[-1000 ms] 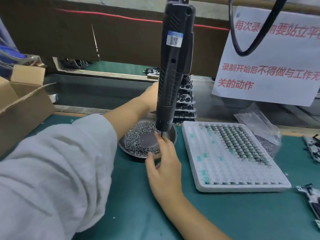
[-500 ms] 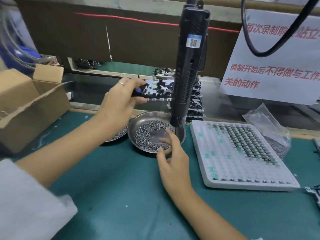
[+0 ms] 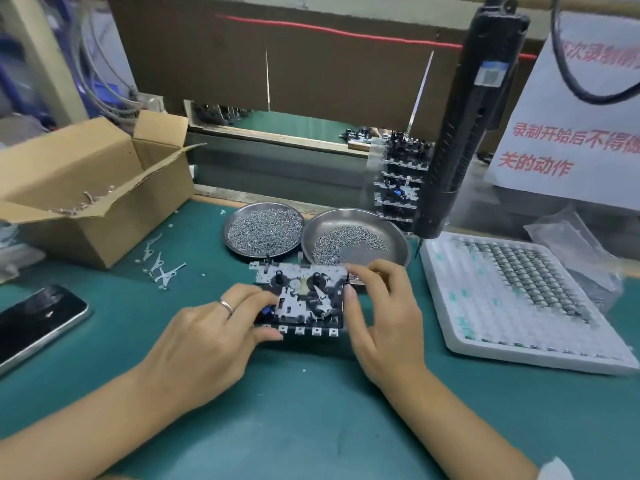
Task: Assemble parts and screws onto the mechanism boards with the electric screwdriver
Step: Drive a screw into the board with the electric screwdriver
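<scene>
Both hands, left hand (image 3: 204,337) and right hand (image 3: 384,317), gripped the grey-and-black mechanism board (image 3: 301,299) just before two round steel screw dishes (image 3: 356,237), the hanging black electric screwdriver (image 3: 460,140) beside them.

Mechanism board (image 3: 304,299) before two screw dishes (image 3: 353,242), between phone (image 3: 34,320) and tray (image 3: 519,299).

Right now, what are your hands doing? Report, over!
Left hand and right hand both grip the mechanism board flat on the mat. Electric screwdriver hangs untouched. Nothing in the way.
</scene>
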`<action>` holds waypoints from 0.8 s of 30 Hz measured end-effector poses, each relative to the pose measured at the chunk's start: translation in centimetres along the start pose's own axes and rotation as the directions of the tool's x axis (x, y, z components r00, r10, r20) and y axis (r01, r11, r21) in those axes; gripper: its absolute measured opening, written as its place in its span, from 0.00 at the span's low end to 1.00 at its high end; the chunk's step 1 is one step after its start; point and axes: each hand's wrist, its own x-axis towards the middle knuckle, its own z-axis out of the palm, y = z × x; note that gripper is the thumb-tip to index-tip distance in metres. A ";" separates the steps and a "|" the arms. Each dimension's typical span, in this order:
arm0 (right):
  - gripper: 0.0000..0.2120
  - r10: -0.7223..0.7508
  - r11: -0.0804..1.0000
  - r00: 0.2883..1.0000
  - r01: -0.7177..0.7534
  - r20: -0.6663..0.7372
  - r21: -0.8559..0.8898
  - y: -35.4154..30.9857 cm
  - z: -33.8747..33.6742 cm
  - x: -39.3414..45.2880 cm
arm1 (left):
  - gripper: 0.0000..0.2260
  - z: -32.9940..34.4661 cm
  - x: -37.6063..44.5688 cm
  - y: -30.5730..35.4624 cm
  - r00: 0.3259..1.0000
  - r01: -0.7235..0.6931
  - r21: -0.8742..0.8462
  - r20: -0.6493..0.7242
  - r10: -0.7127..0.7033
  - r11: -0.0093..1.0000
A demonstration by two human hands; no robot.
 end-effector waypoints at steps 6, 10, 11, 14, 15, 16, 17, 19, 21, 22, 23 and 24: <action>0.16 -0.274 0.962 0.926 0.265 0.260 0.071 -0.3 -0.1 -0.1 | 0.17 1.1 -1.6 -0.2 0.995 -0.102 0.033 0.010 0.102 0.994; 0.22 -0.415 0.894 0.747 0.441 0.519 0.080 -0.3 0.4 -0.2 | 0.24 1.0 -1.7 -1.7 0.997 -0.068 -0.003 0.030 0.068 0.998; 0.22 -0.406 0.897 0.746 0.437 0.528 0.072 -0.2 0.4 -0.2 | 0.25 0.8 -1.6 -2.4 1.000 0.017 -0.012 0.012 -0.016 1.000; 0.20 -0.385 0.910 0.762 0.408 0.521 0.075 -0.1 0.4 -0.2 | 0.22 0.5 -1.3 -5.5 0.936 0.348 0.079 -0.083 -0.342 0.934; 0.20 -0.381 0.912 0.765 0.405 0.520 0.073 -0.1 0.4 -0.2 | 0.20 0.5 -1.3 -6.8 0.900 0.435 0.129 -0.080 -0.428 0.891; 0.20 -0.376 0.913 0.767 0.402 0.519 0.068 -0.1 0.4 -0.2 | 0.19 0.6 -1.4 -8.0 0.864 0.502 0.172 -0.054 -0.500 0.848; 0.20 -0.369 0.916 0.772 0.395 0.518 0.065 -0.1 0.5 -0.2 | 0.16 0.7 -1.6 -8.9 0.825 0.555 0.210 -0.020 -0.564 0.805; 0.19 -0.354 0.924 0.780 0.377 0.516 0.065 -0.1 0.5 -0.2 | 0.15 0.8 -2.1 -9.8 0.750 0.636 0.245 0.028 -0.661 0.732; 0.19 -0.351 0.926 0.785 0.372 0.511 0.065 0.0 0.5 -0.1 | 0.14 1.0 -2.8 -9.8 0.727 0.659 0.236 0.043 -0.685 0.714; 0.19 -0.353 0.925 0.785 0.373 0.509 0.066 0.0 0.6 -0.1 | 0.11 1.0 -3.1 -9.8 0.727 0.661 0.219 0.051 -0.685 0.718; 0.19 -0.354 0.925 0.786 0.373 0.507 0.069 0.1 0.6 -0.2 | 0.09 0.9 -3.2 -9.7 0.726 0.664 0.193 0.066 -0.684 0.723; 0.19 -0.354 0.926 0.787 0.371 0.505 0.073 0.1 0.6 -0.2 | 0.07 0.9 -3.4 -9.8 0.727 0.666 0.153 0.085 -0.681 0.730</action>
